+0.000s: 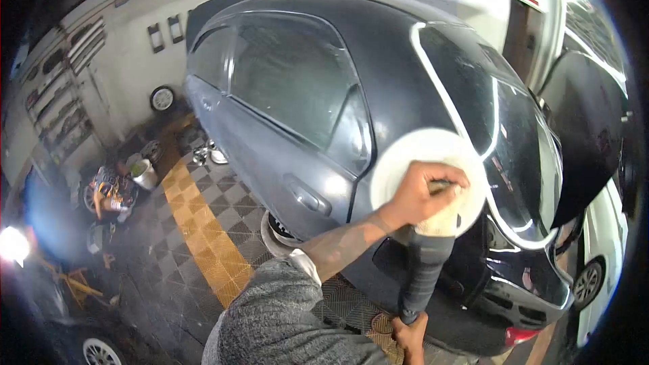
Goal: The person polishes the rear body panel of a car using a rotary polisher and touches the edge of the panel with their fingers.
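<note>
A car polisher with a black body (427,267) and a round white pad (394,162) lies over the rear side panel of a dark car (385,61). My left hand (429,192) is closed over the polisher's pale head, just above the pad. Lower down, my right hand (410,338) wraps round the rear end of the black body. The pad covers the panel between the side window (291,81) and the rear window (503,108), which has white tape (439,84) along its edge. The pad's working face is hidden from me.
A matte dark panel (587,128) stands at the right, near a white car (605,243). To the left, a white bucket (143,174) and tools stand on the tiled floor (203,236). A loose wheel (162,99) leans at the back wall.
</note>
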The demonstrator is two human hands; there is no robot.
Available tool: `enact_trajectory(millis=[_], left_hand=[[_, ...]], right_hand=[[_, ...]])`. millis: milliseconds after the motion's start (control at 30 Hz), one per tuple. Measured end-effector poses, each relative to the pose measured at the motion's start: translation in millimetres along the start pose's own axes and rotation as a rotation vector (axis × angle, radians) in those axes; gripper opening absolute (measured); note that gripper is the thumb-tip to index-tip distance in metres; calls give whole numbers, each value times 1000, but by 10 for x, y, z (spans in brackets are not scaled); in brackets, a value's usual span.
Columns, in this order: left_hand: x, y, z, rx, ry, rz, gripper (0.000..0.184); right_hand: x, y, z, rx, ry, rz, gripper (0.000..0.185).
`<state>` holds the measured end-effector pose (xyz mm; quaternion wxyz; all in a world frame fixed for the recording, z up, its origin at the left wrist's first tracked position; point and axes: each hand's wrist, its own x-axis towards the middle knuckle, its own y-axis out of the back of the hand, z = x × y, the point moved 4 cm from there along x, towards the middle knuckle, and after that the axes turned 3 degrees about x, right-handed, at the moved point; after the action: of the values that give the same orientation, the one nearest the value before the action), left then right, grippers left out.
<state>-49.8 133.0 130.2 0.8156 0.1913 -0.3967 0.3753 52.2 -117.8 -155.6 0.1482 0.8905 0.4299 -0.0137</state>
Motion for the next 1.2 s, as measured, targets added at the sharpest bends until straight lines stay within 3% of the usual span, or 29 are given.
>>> enact_trajectory(millis=[67, 100, 167, 200, 233, 267, 333, 367, 467, 600, 667, 733, 767, 800, 867, 1067, 1133, 1200], left_hand=[[93, 68, 14, 73, 27, -10, 15], [96, 57, 27, 53, 46, -25, 15], [40, 8, -18, 24, 19, -58, 15], [-14, -98, -41, -14, 106, -80, 16], [-83, -228, -80, -16, 109, -115, 16], [-125, -331, -109, -9, 107, -140, 16], [-121, -625, -65, 62, 29, -233, 16], [-112, -790, -80, 107, 57, -292, 17], [-71, -1095, -48, 116, -46, -419, 29], [41, -1072, -87, 99, 96, -400, 22], [107, -942, -52, 96, 65, -324, 17], [179, -746, -24, 114, 75, -301, 17], [243, -632, -32, 143, 47, -286, 17], [305, -479, 26, 175, 13, -332, 18], [451, -182, 45, 198, 21, -307, 18], [941, 1005, 213, 273, 30, -153, 20], [1065, 1231, 321, 192, 111, -70, 23], [1127, 1301, 345, 144, 142, -29, 24]], right_hand=[[-77, -104, -596, 43, 130, -292, 28], [-92, -97, -516, 75, 85, -378, 27], [-146, -94, -321, 87, 43, -346, 20], [-197, -113, -255, 79, 0, -382, 14], [-308, -97, -402, 152, 91, -281, 21], [-341, -42, -102, 53, 59, -176, 31], [-437, -10, -129, 68, -24, -233, 57], [-432, -30, 211, 92, -10, -126, 49], [-381, -107, 859, 185, 57, -62, 55], [-558, -59, -168, 84, -141, -40, 73], [-449, -136, -94, 128, -42, -69, 69], [-361, -254, -235, -18, 20, 38, 60], [-321, -290, -339, 56, 20, -48, 54], [-212, -343, -458, 67, 30, -41, 54], [-69, -581, -610, 96, 44, -312, 55], [327, -1107, -1464, 74, 263, -386, 58], [401, -1255, -1683, 138, 371, -480, 60], [416, -1276, -1785, 132, 342, -516, 60]])
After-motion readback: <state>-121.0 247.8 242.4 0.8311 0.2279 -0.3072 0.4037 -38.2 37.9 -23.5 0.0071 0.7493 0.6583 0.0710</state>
